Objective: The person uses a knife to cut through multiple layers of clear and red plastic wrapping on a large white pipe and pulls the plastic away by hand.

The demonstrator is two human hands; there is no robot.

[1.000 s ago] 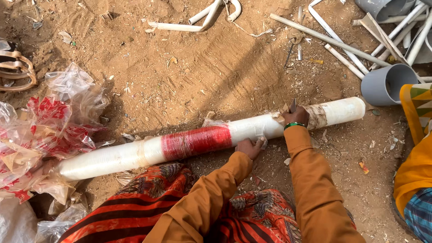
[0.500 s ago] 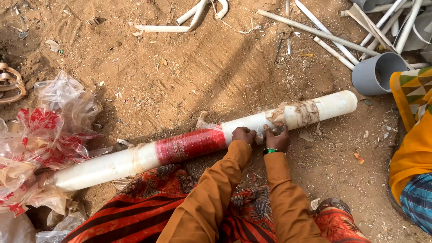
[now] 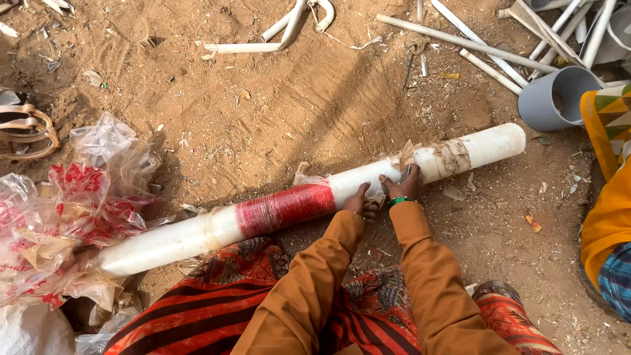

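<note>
A long white pipe lies slantwise on the sandy ground, wrapped in clear plastic film with a red band around its middle. Torn brownish tape circles it nearer the right end. My left hand rests on the pipe just right of the red band, fingers curled on loose film. My right hand, with a green bangle on its wrist, is beside it and presses a small grey blade-like piece against the pipe. Orange sleeves cover both arms.
A heap of crumpled red-and-clear plastic bags sits at the left. A grey pipe socket and thin white pipes lie at the upper right, a bent white pipe at the top. Another person in yellow cloth stands at the right edge.
My right hand has slid left along the pipe from near the taped part to sit next to my left hand. More torn tape and film show on the right part.
</note>
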